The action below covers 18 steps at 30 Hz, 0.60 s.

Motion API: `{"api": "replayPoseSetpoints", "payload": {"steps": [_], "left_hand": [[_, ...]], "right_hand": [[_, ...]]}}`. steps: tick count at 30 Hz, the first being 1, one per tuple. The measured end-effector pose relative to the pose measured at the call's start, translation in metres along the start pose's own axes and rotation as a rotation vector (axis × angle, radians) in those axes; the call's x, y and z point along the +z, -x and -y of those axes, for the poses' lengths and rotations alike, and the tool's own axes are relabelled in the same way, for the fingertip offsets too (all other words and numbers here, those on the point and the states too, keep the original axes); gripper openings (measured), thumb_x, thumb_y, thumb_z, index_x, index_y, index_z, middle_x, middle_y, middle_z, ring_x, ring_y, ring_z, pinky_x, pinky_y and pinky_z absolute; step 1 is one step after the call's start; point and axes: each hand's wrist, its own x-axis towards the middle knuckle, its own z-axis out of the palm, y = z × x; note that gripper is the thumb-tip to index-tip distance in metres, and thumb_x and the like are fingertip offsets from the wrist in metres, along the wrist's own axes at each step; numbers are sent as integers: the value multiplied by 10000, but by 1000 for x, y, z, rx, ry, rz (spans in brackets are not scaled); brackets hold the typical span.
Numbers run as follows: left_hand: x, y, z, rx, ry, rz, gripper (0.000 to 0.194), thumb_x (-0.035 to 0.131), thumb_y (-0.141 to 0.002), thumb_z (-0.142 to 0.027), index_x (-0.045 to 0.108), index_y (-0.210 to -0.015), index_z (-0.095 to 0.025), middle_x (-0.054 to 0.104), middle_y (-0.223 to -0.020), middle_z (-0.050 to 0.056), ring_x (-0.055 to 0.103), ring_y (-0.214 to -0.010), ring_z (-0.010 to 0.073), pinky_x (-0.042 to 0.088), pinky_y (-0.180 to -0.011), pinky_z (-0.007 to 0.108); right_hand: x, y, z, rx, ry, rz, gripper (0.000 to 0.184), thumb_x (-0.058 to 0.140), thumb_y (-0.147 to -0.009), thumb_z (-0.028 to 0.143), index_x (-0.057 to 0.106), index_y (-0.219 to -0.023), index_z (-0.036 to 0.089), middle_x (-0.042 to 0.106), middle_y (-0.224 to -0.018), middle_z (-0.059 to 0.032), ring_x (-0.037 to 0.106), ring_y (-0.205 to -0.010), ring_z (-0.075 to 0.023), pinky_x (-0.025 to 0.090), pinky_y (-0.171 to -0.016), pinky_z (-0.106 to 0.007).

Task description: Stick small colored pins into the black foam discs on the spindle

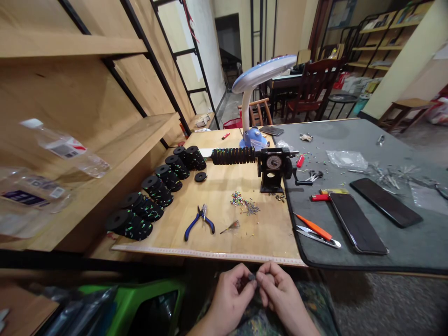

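Over my lap, just off the front edge of the wooden table (224,245), my left hand (233,294) and my right hand (280,291) meet at the fingertips. Both are closed in a pinch. A tiny dark object (251,276) shows at the left fingertips, too small to name; what the right fingers hold is hidden. Ahead on the wood lie blue-handled pliers (199,223), a small feathery bundle (231,226), a pile of colourful beads (238,199) and thin metal bits (251,207). Behind them stands a black hand-crank winder (273,168) with a black ribbed roll (234,156) on its shaft.
Black speckled spools (129,225) line the table's left side. A blue-and-white lamp (254,135) stands at the back. On the grey mat (336,140) lie two phones (357,224), an orange-handled tool (313,227), snips (318,237) and plastic bags (346,159). Bottles (66,147) sit on the left shelf.
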Motion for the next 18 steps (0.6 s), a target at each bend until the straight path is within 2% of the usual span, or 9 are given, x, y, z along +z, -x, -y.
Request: {"api": "replayPoseSetpoints", "payload": {"steps": [5,11,14,18], "left_hand": [[0,1,-1,-47,91,55,157,552,-807,-243,506,-675,-171,517,-562,-26,450,-523,108,367,-530,215],[2,-3,-4,-126,280,86,162,586,-776,-312,521,-738,-168,516,-564,-30,468,-516,113,407,-522,220],[3,-6,-1,-124,271,65,165,600,-765,-299,518,-707,-168,495,-560,-39,443,-510,104,378,-516,212],[3,-7,3,-64,229,8,143,610,-759,-265,529,-696,-166,509,-637,-23,467,-607,121,383,-587,217]], "right_hand": [[-3,-2,0,-2,-104,-46,465,634,-706,639,447,-694,213,451,-355,114,213,-305,-32,135,-351,-174],[-1,-2,4,-66,-71,-61,484,611,-710,662,440,-681,210,395,-358,122,227,-337,-45,150,-384,-184],[1,0,6,-73,-44,-69,486,594,-715,672,434,-683,214,390,-369,119,230,-343,-52,152,-393,-193],[3,1,9,-89,-27,-66,479,594,-720,666,436,-682,216,404,-384,110,246,-356,-59,173,-411,-202]]}}
